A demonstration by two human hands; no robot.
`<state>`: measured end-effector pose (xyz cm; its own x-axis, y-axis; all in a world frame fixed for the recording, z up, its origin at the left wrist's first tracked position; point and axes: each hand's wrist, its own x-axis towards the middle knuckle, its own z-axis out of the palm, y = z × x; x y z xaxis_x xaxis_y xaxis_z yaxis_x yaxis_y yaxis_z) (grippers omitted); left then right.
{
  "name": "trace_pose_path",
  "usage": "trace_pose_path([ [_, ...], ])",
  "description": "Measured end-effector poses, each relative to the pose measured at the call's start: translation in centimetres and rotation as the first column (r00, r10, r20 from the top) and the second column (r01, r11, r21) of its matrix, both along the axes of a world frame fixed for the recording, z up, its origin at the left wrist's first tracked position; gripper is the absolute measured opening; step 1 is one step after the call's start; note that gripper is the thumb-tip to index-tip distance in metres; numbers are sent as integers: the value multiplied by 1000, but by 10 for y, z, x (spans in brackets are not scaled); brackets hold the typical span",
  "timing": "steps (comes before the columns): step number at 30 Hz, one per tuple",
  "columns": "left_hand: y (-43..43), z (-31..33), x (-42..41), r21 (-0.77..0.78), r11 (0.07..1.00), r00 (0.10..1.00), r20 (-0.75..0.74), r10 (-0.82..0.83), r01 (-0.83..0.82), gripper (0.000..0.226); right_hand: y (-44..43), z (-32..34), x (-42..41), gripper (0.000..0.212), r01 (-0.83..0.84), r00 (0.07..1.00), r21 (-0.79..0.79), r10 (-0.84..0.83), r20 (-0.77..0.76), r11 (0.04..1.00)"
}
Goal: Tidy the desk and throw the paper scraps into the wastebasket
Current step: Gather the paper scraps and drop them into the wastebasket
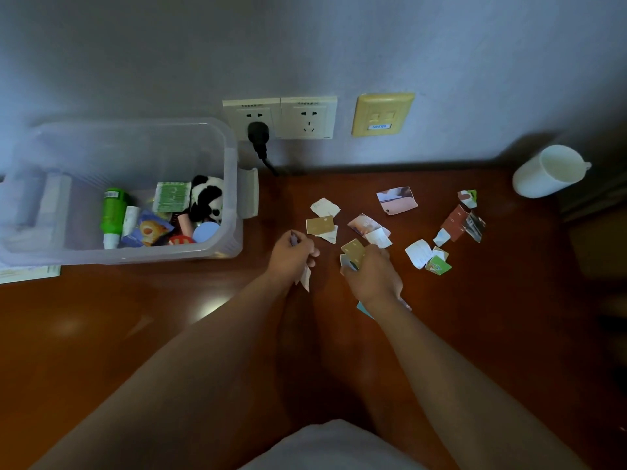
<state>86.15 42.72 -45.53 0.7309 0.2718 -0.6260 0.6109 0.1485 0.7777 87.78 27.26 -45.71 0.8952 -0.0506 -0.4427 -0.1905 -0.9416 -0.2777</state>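
Several torn paper scraps point(397, 199) lie scattered on the brown desk point(135, 334) between the middle and the right. My left hand point(293, 256) is curled round a few scraps; one pale strip point(305, 279) hangs below the fist. My right hand point(373, 276) grips a bunch of scraps point(353, 252), among them a gold-brown piece, and more paper sticks out under the wrist. A white wastebasket point(549, 171) lies tilted at the far right of the desk near the wall, its mouth facing me.
A clear plastic bin point(234, 198) at the left holds a green bottle point(112, 212), a panda toy point(207, 198) and snack packets. Wall sockets point(305, 118) with a black plug point(259, 137) sit behind the desk. Papers point(27, 273) lie under the bin's front left.
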Motion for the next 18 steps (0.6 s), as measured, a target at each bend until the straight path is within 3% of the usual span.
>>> trace_pose_path([
  [5,3,5,11,-34,999,999,-14,31,-32,22,3,-1,3,14,-60,998,199,63,-11,978],
  [7,4,1,17,37,999,1000,-5,-1,1,14,5,-1,6,9,43,998,361,-22,-62,931],
  [9,7,-5,23,196,977,996,18,-85,80,13,8,4,12,11,264,962,530,-180,-205,806],
  [12,7,-12,30,393,897,972,29,-231,201,20,9,10,21,22,505,862,636,-307,-404,583],
  [15,6,-12,38,528,804,948,-11,-317,275,39,9,8,29,28,588,809,686,-323,-492,428],
  [18,4,-14,45,620,668,884,-93,-458,411,60,11,8,32,24,630,774,692,-356,-523,354],
])
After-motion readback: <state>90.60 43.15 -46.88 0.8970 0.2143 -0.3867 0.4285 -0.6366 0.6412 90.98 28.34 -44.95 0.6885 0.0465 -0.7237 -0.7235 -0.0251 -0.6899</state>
